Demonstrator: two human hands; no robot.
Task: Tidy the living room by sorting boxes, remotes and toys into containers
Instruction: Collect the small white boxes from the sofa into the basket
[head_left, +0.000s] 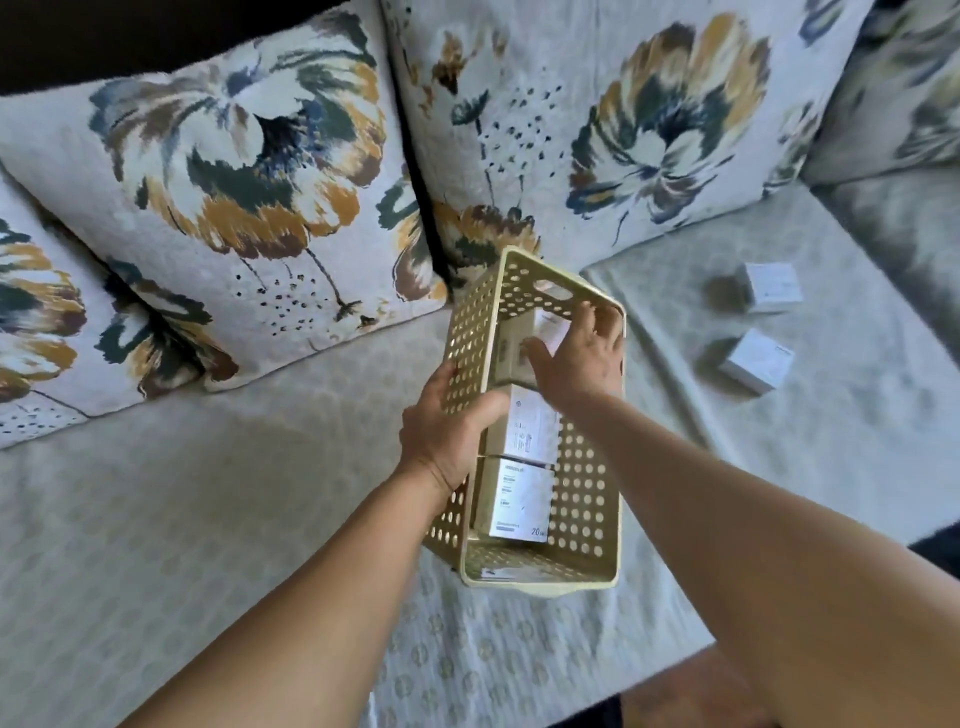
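Note:
A pale yellow perforated plastic basket (587, 488) is held above the sofa seat, tilted with its far end raised. My left hand (449, 423) grips its left wall, thumb inside. Three white boxes lie in a row inside it: a near one (517, 501), a middle one (530, 426) and a far one (545, 330). My right hand (579, 358) is inside the far end, fingers curled around the far box. Two more white boxes, one farther back (772, 286) and one nearer (756, 360), lie loose on the sofa seat to the right.
The sofa seat (208, 519) has a pale patterned cover. Large floral cushions (234, 197) lean along the back, and another (904, 88) stands at the right corner. The sofa's front edge and a dark floor (727, 691) show at the bottom right.

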